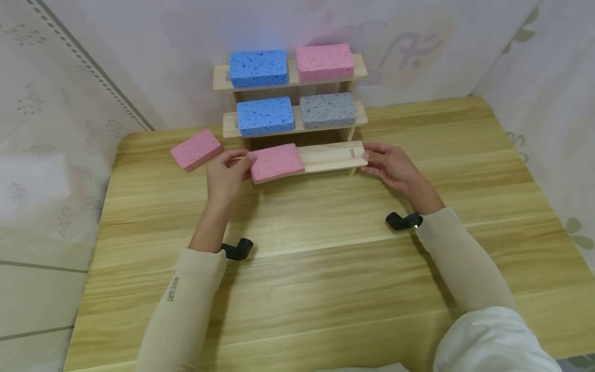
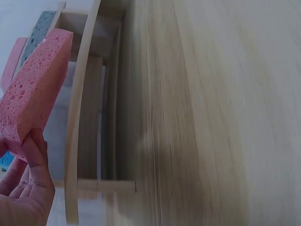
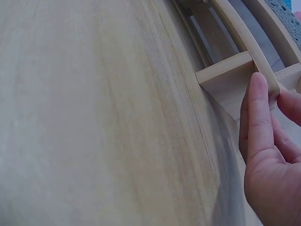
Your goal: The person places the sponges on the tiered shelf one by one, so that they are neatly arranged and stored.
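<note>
My left hand [image 1: 224, 175] pinches the left end of a pink sponge [image 1: 277, 163] over the lowest board of a three-step wooden rack. In the left wrist view this sponge [image 2: 35, 89] is tilted, and a gap shows between it and the board [image 2: 81, 108]. My right hand [image 1: 389, 166] grips the right end of the lowest board [image 1: 330, 156]. The right wrist view shows the thumb and fingers of that hand [image 3: 273, 155] on either side of the board's end. A second pink sponge [image 1: 197, 150] lies on the table, left of the rack.
The middle board carries a blue sponge [image 1: 265, 115] and a grey sponge [image 1: 328, 110]. On the top board sit another blue sponge [image 1: 258, 68] and a pink sponge [image 1: 325, 62]. The rack stands near the back edge of the wooden table [image 1: 316, 279], before a patterned wall covering [image 1: 186, 62].
</note>
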The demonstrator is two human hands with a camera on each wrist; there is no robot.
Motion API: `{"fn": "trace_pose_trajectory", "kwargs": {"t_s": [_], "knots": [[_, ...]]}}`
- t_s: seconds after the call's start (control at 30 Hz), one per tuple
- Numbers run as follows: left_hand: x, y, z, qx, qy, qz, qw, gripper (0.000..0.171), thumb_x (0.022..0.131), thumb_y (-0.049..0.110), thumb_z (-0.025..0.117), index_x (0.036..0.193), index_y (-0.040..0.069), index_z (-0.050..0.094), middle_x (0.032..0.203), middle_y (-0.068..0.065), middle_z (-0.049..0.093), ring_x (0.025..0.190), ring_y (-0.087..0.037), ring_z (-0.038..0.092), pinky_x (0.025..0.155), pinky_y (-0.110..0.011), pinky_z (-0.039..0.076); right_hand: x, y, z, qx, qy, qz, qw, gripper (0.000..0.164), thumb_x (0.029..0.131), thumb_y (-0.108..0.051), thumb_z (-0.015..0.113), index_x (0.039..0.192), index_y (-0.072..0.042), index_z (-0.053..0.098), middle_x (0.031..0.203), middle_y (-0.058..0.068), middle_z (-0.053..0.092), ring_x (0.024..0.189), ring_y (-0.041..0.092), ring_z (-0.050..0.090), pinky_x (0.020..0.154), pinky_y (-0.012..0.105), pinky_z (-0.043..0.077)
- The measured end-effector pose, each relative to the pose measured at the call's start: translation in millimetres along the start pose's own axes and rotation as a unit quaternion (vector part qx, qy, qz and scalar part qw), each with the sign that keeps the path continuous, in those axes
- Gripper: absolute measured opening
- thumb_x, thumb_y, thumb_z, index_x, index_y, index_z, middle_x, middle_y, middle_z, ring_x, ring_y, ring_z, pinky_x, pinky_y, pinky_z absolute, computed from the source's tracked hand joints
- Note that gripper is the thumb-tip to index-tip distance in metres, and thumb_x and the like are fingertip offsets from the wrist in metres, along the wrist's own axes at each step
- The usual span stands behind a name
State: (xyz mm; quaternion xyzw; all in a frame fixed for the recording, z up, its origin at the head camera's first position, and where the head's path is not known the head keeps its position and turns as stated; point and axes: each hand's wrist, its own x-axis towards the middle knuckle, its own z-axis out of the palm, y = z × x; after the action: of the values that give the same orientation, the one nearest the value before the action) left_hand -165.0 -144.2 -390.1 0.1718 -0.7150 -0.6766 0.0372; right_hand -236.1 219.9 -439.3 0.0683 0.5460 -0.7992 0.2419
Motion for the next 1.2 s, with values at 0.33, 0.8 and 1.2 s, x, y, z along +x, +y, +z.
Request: {"fn": "trace_pose_trajectory", "kwargs": {"t_s": [0.33, 0.8, 1.2], "knots": [[6.9, -0.8, 19.9, 0.037, -0.021, 0.003, 0.9991, 0.031, 0.088, 0.024, 0.074, 0.111, 0.004, 0.070, 0.090, -0.006, 0.069, 0.075, -0.009, 0.065, 0.070, -0.024, 0.059, -1, -2, 2, -0.002, 0.005, 0.002, 1.000, 0.052, 0.093, 0.001, 0.061, 0.141, 0.004, 0.041, 0.115, 0.013, 0.058, 0.089, 0.021, 0.068, 0.075, 0.026, 0.060], [6.1, 5.8, 39.3, 0.068, -0.031, 0.010, 0.9972, 0.028, 0.091, 0.026, 0.070, 0.112, 0.009, 0.070, 0.093, -0.003, 0.064, 0.078, -0.012, 0.057, 0.065, -0.024, 0.054, -2, -1, 1, 0.009, 0.000, 0.010, 1.000, 0.040, 0.092, 0.001, 0.062, 0.131, 0.001, 0.051, 0.112, 0.013, 0.061, 0.087, 0.021, 0.069, 0.075, 0.027, 0.060], [2.8, 13.0, 58.9, 0.026, -0.060, -0.003, 0.9979, 0.032, 0.093, 0.011, 0.064, 0.124, 0.003, 0.064, 0.091, -0.002, 0.062, 0.072, -0.007, 0.055, 0.060, -0.018, 0.049, -2, -1, 3, 0.010, 0.009, 0.008, 1.000, 0.047, 0.093, 0.001, 0.061, 0.138, 0.003, 0.045, 0.113, 0.013, 0.061, 0.087, 0.021, 0.069, 0.073, 0.027, 0.060]]}}
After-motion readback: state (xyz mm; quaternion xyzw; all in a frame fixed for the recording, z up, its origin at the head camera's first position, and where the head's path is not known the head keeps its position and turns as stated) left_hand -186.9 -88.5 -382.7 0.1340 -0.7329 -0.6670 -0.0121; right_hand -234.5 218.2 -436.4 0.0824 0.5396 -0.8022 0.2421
